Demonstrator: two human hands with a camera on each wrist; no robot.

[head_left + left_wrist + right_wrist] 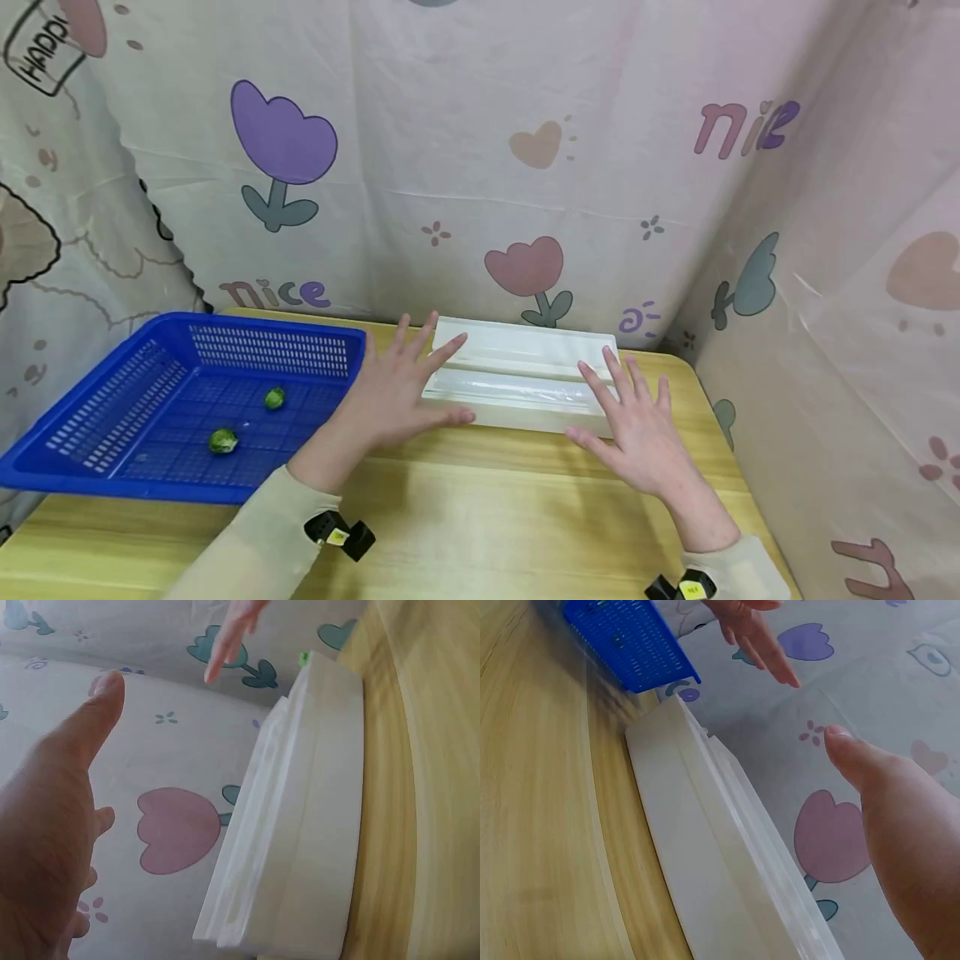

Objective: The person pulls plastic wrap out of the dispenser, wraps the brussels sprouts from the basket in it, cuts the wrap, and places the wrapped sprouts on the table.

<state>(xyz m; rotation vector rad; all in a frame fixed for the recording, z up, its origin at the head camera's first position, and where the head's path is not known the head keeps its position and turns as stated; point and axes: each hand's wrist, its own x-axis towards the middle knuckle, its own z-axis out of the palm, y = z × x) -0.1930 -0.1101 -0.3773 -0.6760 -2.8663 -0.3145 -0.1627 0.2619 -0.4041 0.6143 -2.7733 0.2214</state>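
A long white box [517,414], looking like a plastic wrap dispenser, sits at the back of the table with its lid [525,343] raised behind. Shiny clear film [517,390] shows along its front half. My left hand [397,387] hovers at the box's left end, fingers spread and holding nothing. Over the right end, my right hand [637,425] is likewise spread and holds nothing. In the left wrist view, the thumb [90,720] points away from the box; a small green bit [304,658] shows at the box's far end.
On the left stands a blue plastic basket [172,492] with two Brussels sprouts, one farther back [274,398] and one nearer [222,441]. The wooden table [480,517] meets a patterned curtain [420,150] behind and at the right.
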